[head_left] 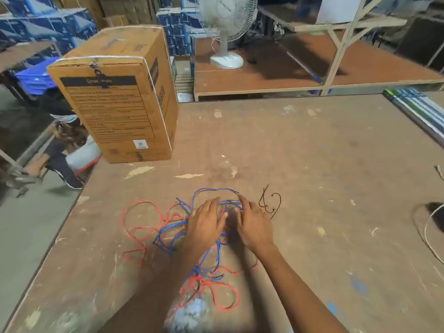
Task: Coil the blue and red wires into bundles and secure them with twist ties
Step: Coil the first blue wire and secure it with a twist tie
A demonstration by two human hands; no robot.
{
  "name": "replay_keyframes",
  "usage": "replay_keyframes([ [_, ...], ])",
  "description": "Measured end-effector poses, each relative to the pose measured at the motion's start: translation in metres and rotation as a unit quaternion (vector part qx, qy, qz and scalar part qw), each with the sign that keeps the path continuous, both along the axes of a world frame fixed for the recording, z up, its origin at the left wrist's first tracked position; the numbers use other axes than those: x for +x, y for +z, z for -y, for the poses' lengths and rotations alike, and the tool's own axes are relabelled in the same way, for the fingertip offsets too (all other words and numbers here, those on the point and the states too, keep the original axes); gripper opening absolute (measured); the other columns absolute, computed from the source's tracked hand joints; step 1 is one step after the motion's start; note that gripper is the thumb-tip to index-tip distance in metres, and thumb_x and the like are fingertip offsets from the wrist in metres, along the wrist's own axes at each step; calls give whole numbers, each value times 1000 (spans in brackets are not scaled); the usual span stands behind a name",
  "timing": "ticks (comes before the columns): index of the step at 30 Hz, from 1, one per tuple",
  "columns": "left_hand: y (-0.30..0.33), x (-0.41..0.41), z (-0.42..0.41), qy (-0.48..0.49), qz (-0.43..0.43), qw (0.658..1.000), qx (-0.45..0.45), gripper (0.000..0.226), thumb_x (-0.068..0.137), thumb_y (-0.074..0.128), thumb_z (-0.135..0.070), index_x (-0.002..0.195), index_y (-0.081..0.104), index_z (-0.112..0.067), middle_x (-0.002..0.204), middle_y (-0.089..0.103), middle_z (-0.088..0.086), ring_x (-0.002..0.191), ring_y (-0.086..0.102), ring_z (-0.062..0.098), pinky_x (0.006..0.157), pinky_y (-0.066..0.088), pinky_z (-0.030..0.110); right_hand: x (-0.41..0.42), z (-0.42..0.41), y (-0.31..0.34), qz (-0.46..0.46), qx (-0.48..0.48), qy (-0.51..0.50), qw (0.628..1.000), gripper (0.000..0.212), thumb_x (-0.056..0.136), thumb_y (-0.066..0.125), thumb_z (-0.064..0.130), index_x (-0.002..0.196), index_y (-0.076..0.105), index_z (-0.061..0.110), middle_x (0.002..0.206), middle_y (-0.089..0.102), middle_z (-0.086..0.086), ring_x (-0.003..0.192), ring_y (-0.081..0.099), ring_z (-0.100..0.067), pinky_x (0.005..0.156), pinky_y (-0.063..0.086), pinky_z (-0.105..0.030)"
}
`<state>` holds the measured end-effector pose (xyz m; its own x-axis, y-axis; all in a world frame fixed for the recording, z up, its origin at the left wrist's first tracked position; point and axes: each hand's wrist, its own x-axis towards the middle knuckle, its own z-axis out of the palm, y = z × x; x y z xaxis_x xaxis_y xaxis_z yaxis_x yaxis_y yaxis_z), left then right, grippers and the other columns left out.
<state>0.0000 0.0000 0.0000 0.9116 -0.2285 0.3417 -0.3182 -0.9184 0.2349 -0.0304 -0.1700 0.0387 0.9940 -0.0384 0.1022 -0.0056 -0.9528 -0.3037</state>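
Worn brown bench (312, 152) carries all. Cardboard box (115, 104) upright at far left edge. Red wire (140, 213) and blue wire (168, 233) tangled loose mid-bench, uncoiled. Left hand (205, 224) and right hand (254, 225) lie flat on tangle, grip spread, fingers straight. Dark twist ties (270, 203) just right of right hand.

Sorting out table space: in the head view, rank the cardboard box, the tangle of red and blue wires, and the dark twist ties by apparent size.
1. cardboard box
2. tangle of red and blue wires, though it lies nearer the camera
3. dark twist ties
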Motion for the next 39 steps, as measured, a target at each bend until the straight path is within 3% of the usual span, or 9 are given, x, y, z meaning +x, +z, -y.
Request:
replay_keyframes([
  [6, -8, -1, -9, -6, -58, 998, -30, 53, 108, 33, -52, 126, 71, -19, 120, 74, 2, 110, 71, 27, 96, 53, 44, -8, -6, -11, -50, 97, -22, 994, 29, 113, 41, 30, 128, 63, 20, 131, 71, -8, 119, 67, -38, 87, 51, -44],
  [13, -7, 11, -18, 165, -36, 981, -100, 55, 94, 67, -42, 145, 55, -25, 154, 46, 7, 139, 47, 28, 109, 38, 53, 2, -2, -16, -46, 35, -33, 998, 60, 101, 57, 18, 160, 46, 17, 131, 60, -22, 116, 62, -45, 95, 52, -50],
  [16, -7, 25, -24, 205, -89, 968, -114, 69, 89, 75, -39, 149, 50, -15, 140, 53, 15, 129, 51, 37, 106, 41, 53, 11, -1, -19, -8, 5, -47, 999, 39, 98, 61, 26, 132, 67, 8, 123, 58, -20, 112, 59, -43, 94, 52, -49],
  [19, -6, 34, -30, 177, -83, 981, -21, 48, 91, 74, -33, 134, 61, -13, 116, 67, 12, 112, 61, 35, 93, 45, 51, 26, -7, -21, -17, -39, -17, 999, 30, 99, 62, 29, 120, 72, 9, 119, 63, -15, 107, 65, -41, 89, 51, -47],
  [22, -5, 39, -30, 134, -53, 988, 51, 15, 96, 62, -23, 110, 68, -24, 99, 70, 1, 98, 67, 28, 83, 37, 46, 39, -15, -14, -59, -7, 21, 998, 44, 103, 57, 29, 145, 60, 15, 133, 65, -14, 121, 66, -40, 99, 48, -46],
  [28, 17, 46, -21, 55, -57, 988, -133, 24, 102, 55, -21, 120, 69, -27, 115, 71, 1, 110, 68, 28, 99, 36, 50, 48, -26, -2, -36, 97, 70, 992, 92, 95, 54, 10, 172, 9, 33, 130, 70, -12, 125, 66, -30, 107, 41, -46],
  [30, 34, 45, -17, 19, -56, 988, -144, 23, 102, 54, -22, 120, 67, -28, 117, 69, 0, 114, 65, 27, 94, 36, 48, 52, -23, 2, -21, 136, 109, 984, 96, 93, 55, 7, 169, 10, 44, 125, 73, -9, 124, 68, -26, 106, 47, -48],
  [36, 84, 46, -13, -106, -58, 954, -274, 22, 98, 63, -23, 117, 75, -25, 110, 70, -1, 102, 67, 15, 96, 51, 45, 61, -16, 31, 107, 117, 102, 982, 24, 110, 54, 27, 133, 55, 23, 115, 72, -10, 106, 68, -40, 77, 48, -45],
  [39, 99, 37, -16, -127, -26, 937, -325, 31, 91, 78, -16, 121, 75, -20, 113, 65, 0, 98, 65, 12, 89, 56, 40, 64, -7, 50, 167, 48, 70, 982, 20, 108, 60, 29, 119, 70, 16, 108, 62, -11, 101, 62, -40, 79, 50, -47],
])
